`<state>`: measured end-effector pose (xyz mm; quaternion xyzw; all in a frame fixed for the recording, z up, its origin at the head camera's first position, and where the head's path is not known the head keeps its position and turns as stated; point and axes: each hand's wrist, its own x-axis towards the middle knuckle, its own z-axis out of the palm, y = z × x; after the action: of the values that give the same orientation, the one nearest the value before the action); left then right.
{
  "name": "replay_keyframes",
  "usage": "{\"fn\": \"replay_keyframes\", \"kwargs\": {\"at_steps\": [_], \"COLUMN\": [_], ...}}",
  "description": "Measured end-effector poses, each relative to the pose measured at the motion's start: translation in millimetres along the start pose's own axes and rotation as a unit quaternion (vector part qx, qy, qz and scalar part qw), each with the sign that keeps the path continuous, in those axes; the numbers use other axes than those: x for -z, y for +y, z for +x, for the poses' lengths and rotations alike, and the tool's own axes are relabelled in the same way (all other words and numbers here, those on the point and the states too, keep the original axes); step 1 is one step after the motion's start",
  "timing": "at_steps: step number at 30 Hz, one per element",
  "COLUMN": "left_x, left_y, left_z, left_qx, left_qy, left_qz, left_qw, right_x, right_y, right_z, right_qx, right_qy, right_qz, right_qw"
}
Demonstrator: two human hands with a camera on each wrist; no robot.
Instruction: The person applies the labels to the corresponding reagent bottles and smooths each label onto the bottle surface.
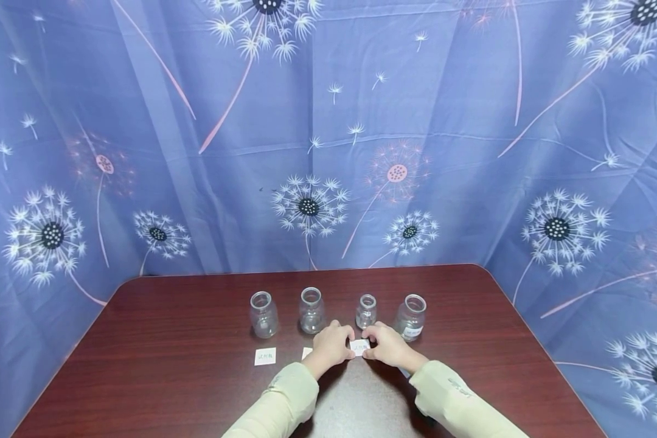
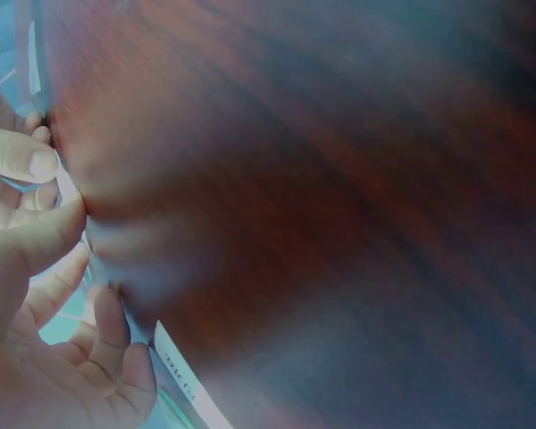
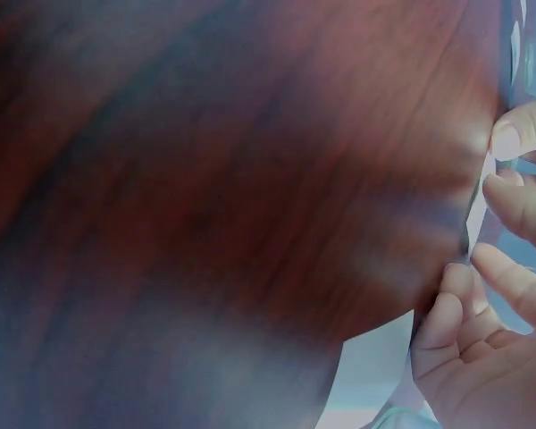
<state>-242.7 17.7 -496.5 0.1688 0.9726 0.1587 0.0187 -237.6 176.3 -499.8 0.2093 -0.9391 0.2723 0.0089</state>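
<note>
A small white card with printed characters (image 1: 359, 347) lies on the table in front of the smallest glass jar (image 1: 366, 311). The left hand (image 1: 331, 345) holds its left edge between thumb and fingers, and the right hand (image 1: 389, 347) holds its right edge the same way. In the left wrist view the card (image 2: 68, 186) shows edge-on between the two thumbs. In the right wrist view the card (image 3: 476, 210) is likewise a thin strip. Left of the hands lies another printed card (image 1: 265, 356); a third card (image 1: 306, 352) is partly hidden by the left hand.
A glass jar (image 1: 264, 315) and a second jar (image 1: 311, 311) stand behind the cards on the left. On the right a jar (image 1: 410, 317) bears a white label. Below the right wrist another card (image 1: 404, 372) barely shows. A blue dandelion curtain (image 1: 339, 152) hangs behind the table.
</note>
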Motion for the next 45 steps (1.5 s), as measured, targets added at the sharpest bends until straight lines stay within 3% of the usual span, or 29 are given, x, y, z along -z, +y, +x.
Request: {"fn": "replay_keyframes", "kwargs": {"at_steps": [4, 10, 19, 24, 29, 30, 33, 38, 41, 45], "left_x": [1.2, -8.9, -1.2, -11.6, -4.6, 5.3, 4.0, -0.2, 1.6, 3.7], "left_y": [1.3, -3.4, -0.1, -10.4, -10.7, -4.8, -3.3, -0.2, 3.8, 7.8], "left_z": [0.3, 5.6, -4.3, -1.7, -7.0, -12.0, -13.2, -14.5, -16.4, -18.7], "left_qx": [-0.001, -0.022, -0.021, -0.055, -0.059, -0.044, -0.050, -0.067, -0.070, -0.070], "left_qy": [0.000, 0.013, 0.024, 0.045, 0.046, 0.038, 0.071, 0.139, 0.168, 0.193], "left_qz": [-0.012, -0.014, -0.037, -0.074, -0.138, -0.155, -0.200, -0.277, -0.306, -0.330], "left_qw": [0.9999, 0.9996, 0.9988, 0.9947, 0.9875, 0.9861, 0.9760, 0.9484, 0.9343, 0.9213], "right_x": [-0.2, 0.0, -2.0, -0.6, 7.2, 9.2, 21.9, 39.7, 34.3, 27.2], "right_y": [-1.4, -4.5, -3.6, -1.7, -2.0, -2.5, -14.1, -36.2, -29.4, -25.0], "right_z": [-0.2, -0.1, -3.4, -5.0, -5.2, -5.1, -10.3, -18.7, -18.2, -19.0], "right_qx": [-0.007, -0.028, -0.035, -0.033, -0.034, -0.034, -0.036, -0.042, -0.054, -0.064], "right_qy": [-0.003, -0.006, 0.013, 0.025, 0.039, 0.042, 0.053, 0.066, 0.071, 0.079], "right_qz": [-0.009, -0.009, 0.025, 0.057, 0.112, 0.132, 0.190, 0.288, 0.333, 0.376], "right_qw": [0.9999, 0.9996, 0.9990, 0.9975, 0.9924, 0.9898, 0.9797, 0.9546, 0.9386, 0.9211]}}
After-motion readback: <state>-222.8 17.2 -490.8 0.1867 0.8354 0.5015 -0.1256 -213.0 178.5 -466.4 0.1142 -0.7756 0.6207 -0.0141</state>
